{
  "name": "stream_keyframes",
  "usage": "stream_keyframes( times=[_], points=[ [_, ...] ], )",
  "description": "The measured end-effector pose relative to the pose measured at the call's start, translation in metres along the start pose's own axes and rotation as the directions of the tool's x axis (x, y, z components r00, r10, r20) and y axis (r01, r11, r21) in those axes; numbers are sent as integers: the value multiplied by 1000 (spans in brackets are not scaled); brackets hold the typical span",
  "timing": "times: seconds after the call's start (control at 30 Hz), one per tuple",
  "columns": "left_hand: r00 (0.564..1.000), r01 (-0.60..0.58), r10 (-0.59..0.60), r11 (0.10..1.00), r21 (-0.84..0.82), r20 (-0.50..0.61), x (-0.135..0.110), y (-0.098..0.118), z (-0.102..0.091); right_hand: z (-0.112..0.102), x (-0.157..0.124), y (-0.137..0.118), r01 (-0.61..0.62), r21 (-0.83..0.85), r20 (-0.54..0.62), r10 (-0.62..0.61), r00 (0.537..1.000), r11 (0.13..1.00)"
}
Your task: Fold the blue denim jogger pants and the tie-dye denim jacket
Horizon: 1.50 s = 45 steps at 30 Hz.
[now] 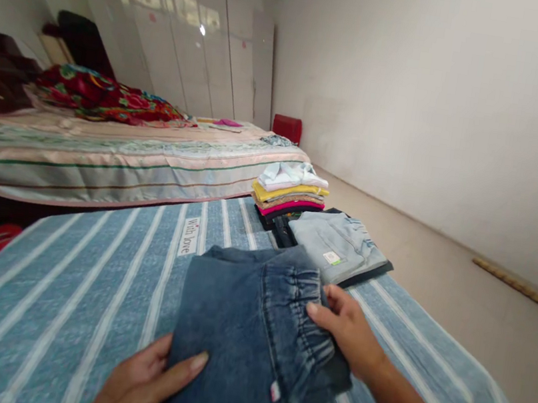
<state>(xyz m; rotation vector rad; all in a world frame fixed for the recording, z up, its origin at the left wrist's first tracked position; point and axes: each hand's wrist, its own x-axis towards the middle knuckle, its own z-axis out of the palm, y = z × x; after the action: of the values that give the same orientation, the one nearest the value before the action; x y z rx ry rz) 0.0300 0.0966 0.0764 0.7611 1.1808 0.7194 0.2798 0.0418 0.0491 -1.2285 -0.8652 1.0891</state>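
Note:
Folded dark blue jeans [239, 332] with an elastic waistband are held just above a blue and white striped sheet [58, 291]. My left hand [145, 382] grips their near left edge, thumb on top. My right hand [346, 327] is closed on the waistband at the right side. Just beyond lies a folded pair of light blue jeans [336, 244] on dark folded clothes. Behind it stands a stack of folded shirts [290, 194] in white, yellow, tan and pink.
A bed [105, 150] with a striped cover and a red floral blanket [103, 96] lies to the far left. White wardrobe doors [184, 54] stand behind it. A red stool [287, 127] sits by the wall. A wooden stick [523, 290] lies on the bare floor, right.

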Motion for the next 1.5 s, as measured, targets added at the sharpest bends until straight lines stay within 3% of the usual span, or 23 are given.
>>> stream_keyframes(
  times=[0.13, 0.27, 0.33, 0.43, 0.53, 0.63, 1.1, 1.27, 1.37, 1.43, 1.5],
  points=[
    [967, -146, 136, 989, 32, 216, 35, 26, 69, -57, 53, -50, -1, -28, -41, 0, 999, 1000],
    [913, -288, 272, 958, 7, 305, 74, 41, 136, -115, 111, -99, -27, -158, -77, 15, 997, 987],
    [892, -318, 300, 948, -2, 337, 93, 43, 165, -138, 137, -107, -38, -189, -116, 16, 993, 981],
    [929, -238, 201, 968, 84, 309, 124, 33, 193, -158, 168, -91, -94, -242, -205, 44, 978, 966],
    [955, -155, 110, 977, 146, 277, 148, 18, 200, -166, 185, -57, -175, -288, -325, 76, 943, 942],
    [951, -150, 99, 976, 156, 294, 160, 9, 195, -170, 193, -36, -204, -304, -400, 70, 914, 931],
    [929, -234, 200, 969, 75, 312, 159, 2, 202, -177, 200, -48, -164, -543, -366, -57, 929, 824],
    [941, -250, 216, 963, 103, 262, 163, -7, 205, -179, 194, -48, -195, -718, -363, -121, 924, 668],
    [937, -252, 215, 962, 105, 276, 164, -10, 204, -168, 192, -63, -183, -821, -360, -243, 901, 540],
    [934, -251, 213, 963, 101, 288, 164, -10, 204, -152, 193, -75, -124, -878, -297, -323, 899, 463],
    [933, -246, 209, 965, 94, 295, 162, -10, 203, -132, 195, -80, -1, -918, -151, -348, 925, 398]
  ],
)
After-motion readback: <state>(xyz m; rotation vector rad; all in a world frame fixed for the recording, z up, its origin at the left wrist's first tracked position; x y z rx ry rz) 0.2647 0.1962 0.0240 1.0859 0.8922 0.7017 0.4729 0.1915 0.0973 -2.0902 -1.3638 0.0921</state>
